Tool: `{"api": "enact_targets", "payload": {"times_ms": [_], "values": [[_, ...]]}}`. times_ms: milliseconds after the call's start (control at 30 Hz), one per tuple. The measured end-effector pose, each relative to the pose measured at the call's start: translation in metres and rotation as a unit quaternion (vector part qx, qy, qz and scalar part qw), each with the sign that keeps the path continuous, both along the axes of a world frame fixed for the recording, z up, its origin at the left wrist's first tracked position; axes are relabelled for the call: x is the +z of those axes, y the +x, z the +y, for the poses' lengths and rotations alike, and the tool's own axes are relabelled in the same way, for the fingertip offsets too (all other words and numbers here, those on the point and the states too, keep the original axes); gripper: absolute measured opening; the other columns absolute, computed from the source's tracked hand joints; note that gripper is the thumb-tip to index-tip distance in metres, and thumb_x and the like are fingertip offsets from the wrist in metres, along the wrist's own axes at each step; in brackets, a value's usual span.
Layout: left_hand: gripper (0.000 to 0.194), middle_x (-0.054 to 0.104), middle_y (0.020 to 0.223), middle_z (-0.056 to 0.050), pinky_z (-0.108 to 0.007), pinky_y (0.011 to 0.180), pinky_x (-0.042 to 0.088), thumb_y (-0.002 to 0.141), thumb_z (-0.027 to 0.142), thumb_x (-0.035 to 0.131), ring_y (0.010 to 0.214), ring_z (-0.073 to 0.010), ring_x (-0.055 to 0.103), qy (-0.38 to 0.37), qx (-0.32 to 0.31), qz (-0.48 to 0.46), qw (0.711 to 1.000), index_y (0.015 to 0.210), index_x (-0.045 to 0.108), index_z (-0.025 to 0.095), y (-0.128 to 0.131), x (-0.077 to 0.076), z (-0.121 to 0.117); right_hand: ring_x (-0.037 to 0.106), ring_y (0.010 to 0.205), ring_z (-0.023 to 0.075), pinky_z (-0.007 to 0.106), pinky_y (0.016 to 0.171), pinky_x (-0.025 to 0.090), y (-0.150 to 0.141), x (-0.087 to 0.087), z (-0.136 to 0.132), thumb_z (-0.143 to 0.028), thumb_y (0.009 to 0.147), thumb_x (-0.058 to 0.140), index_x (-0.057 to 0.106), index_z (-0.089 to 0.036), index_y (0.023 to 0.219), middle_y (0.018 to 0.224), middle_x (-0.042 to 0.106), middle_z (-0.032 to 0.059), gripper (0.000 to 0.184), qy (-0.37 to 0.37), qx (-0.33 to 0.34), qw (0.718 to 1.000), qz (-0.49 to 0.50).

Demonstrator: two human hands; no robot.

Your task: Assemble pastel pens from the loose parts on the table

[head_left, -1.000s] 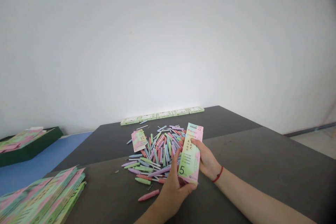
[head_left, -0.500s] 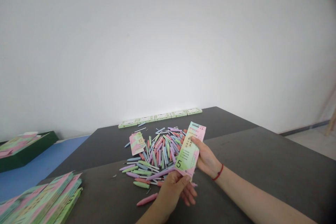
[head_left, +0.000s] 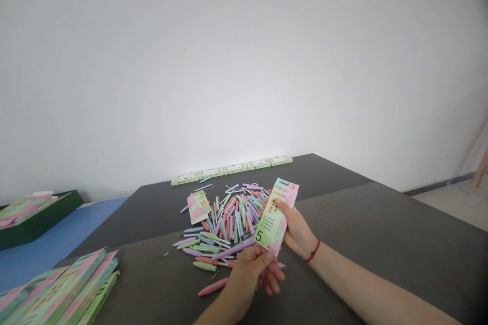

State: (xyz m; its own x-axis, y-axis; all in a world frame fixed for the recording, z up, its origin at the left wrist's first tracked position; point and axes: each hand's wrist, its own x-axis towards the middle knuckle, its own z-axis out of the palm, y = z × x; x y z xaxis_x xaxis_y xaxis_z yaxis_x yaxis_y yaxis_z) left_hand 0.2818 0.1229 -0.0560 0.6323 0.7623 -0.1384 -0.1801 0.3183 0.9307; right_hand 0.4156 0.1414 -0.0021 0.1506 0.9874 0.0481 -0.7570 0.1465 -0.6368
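A flat printed cardboard box (head_left: pixel 275 218) in green and pink, marked with a 5, is held tilted above the dark table. My right hand (head_left: pixel 297 227), with a red cord at the wrist, grips its right edge, the thumb lying over the printed face. At the bottom end my left hand (head_left: pixel 256 271) pinches the lower edge between thumb and fingers. Behind and left of the box spreads a heap of pastel pens (head_left: pixel 229 223). On the heap's left side rests a small pink and green printed card piece (head_left: pixel 199 207). A pink pen (head_left: pixel 212 287) lies beside my left wrist.
Several flat green boxes (head_left: pixel 235 168) line the table's far edge by the wall. Stacked printed boxes (head_left: pixel 64 289) sit at the near left. A dark green open box (head_left: pixel 36 223) with printed pieces stands on a blue surface (head_left: pixel 97 216) further left.
My left hand has shifted slightly up along the box's bottom end. Both hands keep hold of the box, which has hardly moved.
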Motion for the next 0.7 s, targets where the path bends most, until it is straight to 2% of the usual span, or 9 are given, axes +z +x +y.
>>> {"api": "enact_targets", "payload": {"times_ms": [133,233,267,333,367,433,533,633,700], "values": [[0.046,0.064,0.055,-0.006,-0.019,0.034,0.032,0.071,0.059,0.052,0.037,-0.0115,0.053,0.051,-0.06,0.106,0.991,0.068,0.054,0.013,-0.008,0.01,0.011,0.067,0.069,0.0181,0.031,0.07,0.053,0.001,0.001,0.0,-0.024,0.072,0.071,0.067,-0.015,0.085,0.079,0.073,0.0055,0.017,-0.016,0.003,1.0,-0.007],[0.045,0.057,0.05,-0.001,-0.02,0.037,0.033,0.075,0.059,0.047,0.039,-0.0109,0.05,0.138,-0.011,0.213,0.967,0.065,0.052,0.016,-0.024,0.032,0.018,0.067,0.071,0.019,0.032,0.071,0.053,0.002,0.001,0.0,-0.025,0.072,0.071,0.068,-0.014,0.085,0.08,0.073,0.0069,0.017,-0.015,0.007,1.0,-0.011],[0.041,0.058,0.054,0.0,-0.021,0.042,0.037,0.076,0.057,0.049,0.044,-0.0119,0.053,0.191,0.041,0.247,0.949,0.069,0.053,0.016,-0.029,0.041,0.018,0.067,0.071,0.0193,0.032,0.071,0.053,0.001,0.0,0.001,-0.025,0.072,0.071,0.068,-0.014,0.086,0.081,0.073,0.0066,0.018,-0.01,0.007,1.0,-0.011],[0.035,0.063,0.076,-0.002,-0.026,0.057,0.046,0.074,0.051,0.057,0.064,-0.0167,0.06,0.313,0.127,0.311,0.888,0.086,0.056,0.018,-0.035,0.054,0.014,0.067,0.073,0.02,0.033,0.073,0.052,-0.002,-0.003,0.001,-0.027,0.071,0.072,0.068,-0.015,0.087,0.081,0.073,0.0062,0.02,-0.002,0.013,1.0,-0.012],[0.039,0.064,0.091,-0.005,-0.031,0.067,0.048,0.072,0.048,0.061,0.077,-0.0205,0.061,0.365,0.152,0.331,0.857,0.098,0.056,0.019,-0.036,0.058,0.011,0.067,0.073,0.0204,0.034,0.074,0.051,-0.004,-0.005,0.001,-0.029,0.072,0.072,0.068,-0.015,0.087,0.08,0.073,0.0063,0.021,0.001,0.018,1.0,-0.012],[0.062,0.057,0.118,-0.011,-0.039,0.086,0.044,0.066,0.041,0.068,0.102,-0.0287,0.057,0.429,0.159,0.334,0.824,0.121,0.047,0.021,-0.032,0.058,0.002,0.067,0.075,0.0211,0.034,0.077,0.051,-0.012,-0.01,0.0,-0.033,0.073,0.07,0.069,-0.013,0.086,0.079,0.073,0.0072,0.024,0.004,0.03,0.999,-0.012],[0.083,0.039,0.141,-0.014,-0.043,0.103,0.031,0.067,0.028,0.067,0.126,-0.032,0.04,0.471,0.147,0.325,0.807,0.139,0.027,0.02,-0.022,0.046,-0.006,0.066,0.082,0.022,0.034,0.081,0.049,-0.022,-0.015,-0.001,-0.039,0.076,0.067,0.068,-0.014,0.09,0.085,0.072,0.0077,0.029,0.019,0.049,0.999,0.0],[0.073,0.037,0.143,-0.016,-0.041,0.103,0.031,0.076,0.022,0.053,0.129,-0.0295,0.038,0.484,0.149,0.378,0.775,0.141,0.022,0.015,-0.026,0.045,0.002,0.063,0.095,0.022,0.034,0.084,0.048,-0.023,-0.018,0.001,-0.04,0.077,0.066,0.064,-0.018,0.103,0.101,0.07,0.0069,0.035,0.059,0.044,0.997,-0.03],[0.068,0.038,0.143,-0.015,-0.04,0.098,0.036,0.079,0.022,0.047,0.123,-0.0284,0.045,0.476,0.165,0.446,0.74,0.141,0.021,0.015,-0.042,0.057,0.016,0.061,0.1,0.0206,0.033,0.086,0.046,-0.017,-0.021,0.006,-0.038,0.076,0.066,0.06,-0.022,0.11,0.107,0.067,0.005,0.038,0.062,0.006,0.994,-0.085]]}}
